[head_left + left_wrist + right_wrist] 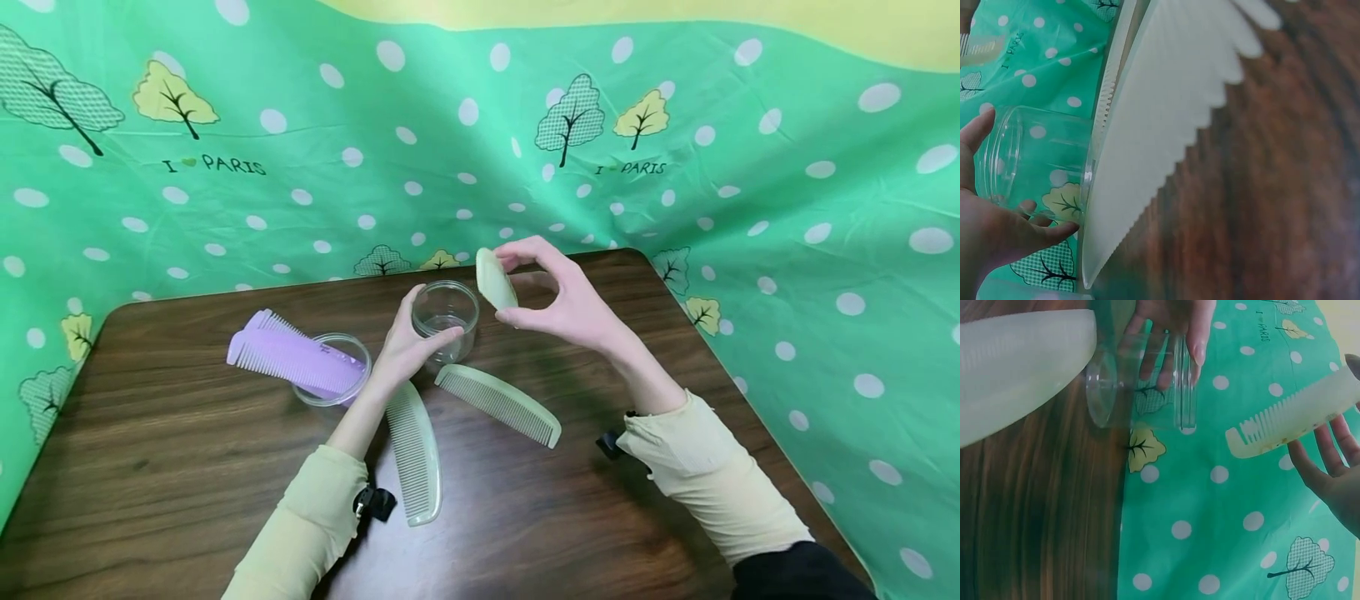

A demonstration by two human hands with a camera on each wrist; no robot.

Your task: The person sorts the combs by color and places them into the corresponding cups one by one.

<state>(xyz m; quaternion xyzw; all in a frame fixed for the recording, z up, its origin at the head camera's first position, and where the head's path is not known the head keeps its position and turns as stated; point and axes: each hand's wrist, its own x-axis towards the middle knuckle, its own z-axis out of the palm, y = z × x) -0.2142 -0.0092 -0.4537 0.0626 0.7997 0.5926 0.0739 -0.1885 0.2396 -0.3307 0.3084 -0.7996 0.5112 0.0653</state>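
Note:
My left hand [408,346] grips a clear round jar [446,327] that stands upright on the table, thumb on the near side and fingers round the far side. Nothing shows inside this jar. Just right of its rim and above the table, my right hand [562,296] holds a pale green comb [495,281] between thumb and fingertips. In the right wrist view the held comb [1297,412] is tilted, its teeth facing up toward the jar side. Two more pale green combs lie flat: one comb [498,404] in front of the jar, another comb [415,458] beside my left wrist.
Left of my left hand stands a second clear jar [362,343] with purple combs [288,354] leaning in it, their ends sticking out to the left. A green dotted cloth [450,133] hangs behind and to the right of the dark wooden table [165,467].

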